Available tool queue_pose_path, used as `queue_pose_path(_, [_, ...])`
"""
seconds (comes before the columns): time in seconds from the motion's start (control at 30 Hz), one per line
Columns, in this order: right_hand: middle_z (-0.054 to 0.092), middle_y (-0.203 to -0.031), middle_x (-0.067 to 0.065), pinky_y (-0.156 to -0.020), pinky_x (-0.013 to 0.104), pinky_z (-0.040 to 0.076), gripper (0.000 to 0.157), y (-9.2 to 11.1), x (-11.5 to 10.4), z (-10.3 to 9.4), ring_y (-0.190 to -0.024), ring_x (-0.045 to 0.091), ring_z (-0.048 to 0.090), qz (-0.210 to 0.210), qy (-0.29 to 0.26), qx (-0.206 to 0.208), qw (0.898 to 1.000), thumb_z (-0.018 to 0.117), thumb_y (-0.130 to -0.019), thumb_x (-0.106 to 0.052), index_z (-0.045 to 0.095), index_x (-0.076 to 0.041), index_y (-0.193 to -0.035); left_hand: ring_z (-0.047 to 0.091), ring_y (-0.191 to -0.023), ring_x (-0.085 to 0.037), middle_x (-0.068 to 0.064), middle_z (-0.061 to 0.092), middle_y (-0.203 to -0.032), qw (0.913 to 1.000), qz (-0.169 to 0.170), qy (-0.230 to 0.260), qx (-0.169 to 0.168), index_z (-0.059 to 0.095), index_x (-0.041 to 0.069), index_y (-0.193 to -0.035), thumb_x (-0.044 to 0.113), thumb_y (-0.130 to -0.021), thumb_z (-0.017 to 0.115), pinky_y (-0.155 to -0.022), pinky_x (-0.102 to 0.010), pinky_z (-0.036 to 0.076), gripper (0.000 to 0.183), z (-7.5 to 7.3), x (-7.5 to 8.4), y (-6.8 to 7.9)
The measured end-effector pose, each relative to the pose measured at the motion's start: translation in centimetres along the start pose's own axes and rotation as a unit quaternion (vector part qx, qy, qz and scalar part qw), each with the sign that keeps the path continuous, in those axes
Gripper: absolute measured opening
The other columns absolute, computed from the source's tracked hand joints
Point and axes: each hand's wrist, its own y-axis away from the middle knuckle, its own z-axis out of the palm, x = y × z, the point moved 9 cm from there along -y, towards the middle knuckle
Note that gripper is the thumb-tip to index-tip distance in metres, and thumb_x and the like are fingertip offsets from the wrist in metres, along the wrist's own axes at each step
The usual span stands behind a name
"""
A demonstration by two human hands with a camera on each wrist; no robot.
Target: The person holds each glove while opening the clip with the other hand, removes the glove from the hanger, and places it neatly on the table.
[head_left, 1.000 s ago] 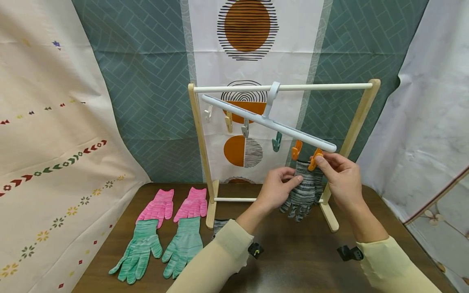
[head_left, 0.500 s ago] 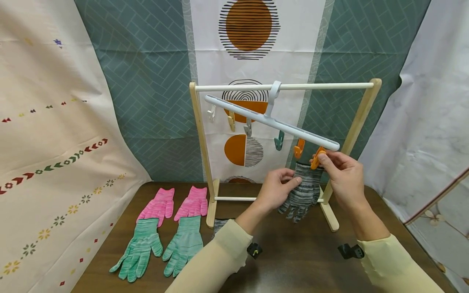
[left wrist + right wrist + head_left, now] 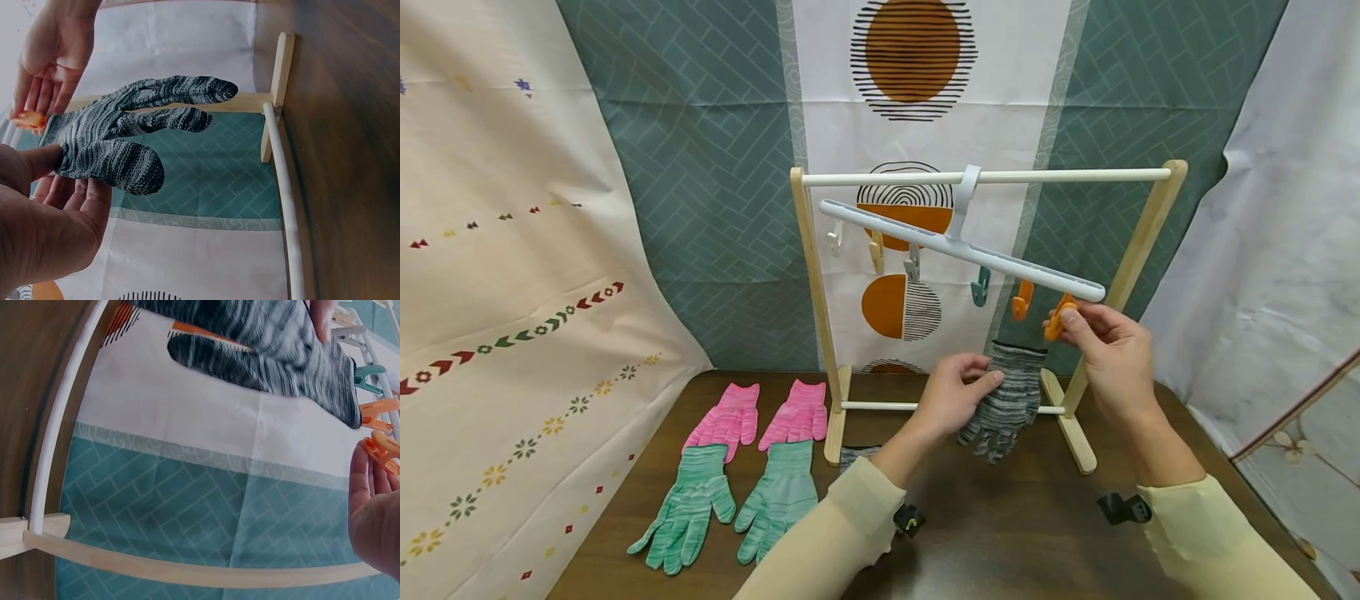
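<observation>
My left hand (image 3: 957,392) pinches a grey-and-black striped knit glove (image 3: 1011,398) near its side, thumb in front and fingers behind. The glove hangs with its fingers down and its cuff just below the hanger's low end. In the left wrist view the glove (image 3: 119,134) stretches out past my thumb. My right hand (image 3: 1112,354) pinches the outermost orange clip (image 3: 1060,318), which is apart from the cuff. A second orange clip (image 3: 1022,300) hangs beside it. The pale blue clip hanger (image 3: 955,247) is tilted, its right end down.
A wooden rack with a white top bar (image 3: 1067,176) carries the hanger. Teal (image 3: 980,287), grey (image 3: 912,263), yellow (image 3: 877,252) and white clips (image 3: 835,238) hang leftward. Pink gloves (image 3: 724,421) and green gloves (image 3: 691,508) lie on the table at left; another striped cuff (image 3: 856,455) shows behind my left forearm.
The striped glove has come away from the orange clip and moved down and left with my left hand. My right hand, holding the clip, has shifted slightly right and up.
</observation>
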Motion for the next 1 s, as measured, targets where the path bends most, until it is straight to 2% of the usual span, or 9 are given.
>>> queue_pose_path(0.23, [0.079,-0.101,0.007,-0.082,0.022,0.059,0.028,-0.2,-0.2,-0.4,-0.089,0.015,0.077,0.000,0.005,-0.005,1.000,0.072,-0.101,-0.006,0.072,0.011,-0.123,0.071,-0.101,-0.013,-0.007,0.080,-0.107,0.9999,-0.003,0.008,0.005,0.073,-0.001,-0.119,0.018,-0.103,0.073,-0.093,-0.031,0.055,0.024,-0.9,-1.1,0.6])
queue_pose_path(0.5, [0.079,-0.104,0.011,-0.084,0.024,0.059,0.029,-0.5,-0.1,-0.6,-0.092,0.017,0.078,-0.004,-0.011,-0.018,1.000,0.071,-0.101,-0.004,0.069,0.012,-0.126,0.072,-0.104,-0.021,-0.013,0.079,-0.111,0.9993,-0.016,0.028,0.018,0.072,-0.003,-0.123,0.016,-0.103,0.073,-0.094,-0.037,0.056,0.028,-1.9,-2.2,1.3])
queue_pose_path(0.77, [0.079,-0.104,0.009,-0.084,0.023,0.059,0.028,-0.8,-0.3,-0.8,-0.092,0.016,0.077,-0.011,-0.009,-0.004,1.000,0.071,-0.101,-0.003,0.070,0.011,-0.125,0.071,-0.109,-0.026,-0.014,0.078,-0.111,0.9981,-0.025,0.049,0.028,0.068,-0.005,-0.129,0.015,-0.103,0.073,-0.099,-0.043,0.054,0.033,-2.7,-2.9,2.1])
queue_pose_path(1.0, [0.079,-0.104,0.008,-0.084,0.022,0.059,0.031,-1.1,-0.7,-1.0,-0.092,0.016,0.078,-0.021,-0.025,0.006,0.999,0.071,-0.100,0.001,0.066,0.017,-0.127,0.070,-0.111,-0.028,-0.014,0.078,-0.111,0.9973,-0.038,0.055,0.030,0.067,-0.003,-0.131,0.015,-0.103,0.073,-0.097,-0.045,0.055,0.034,-3.2,-3.5,2.9])
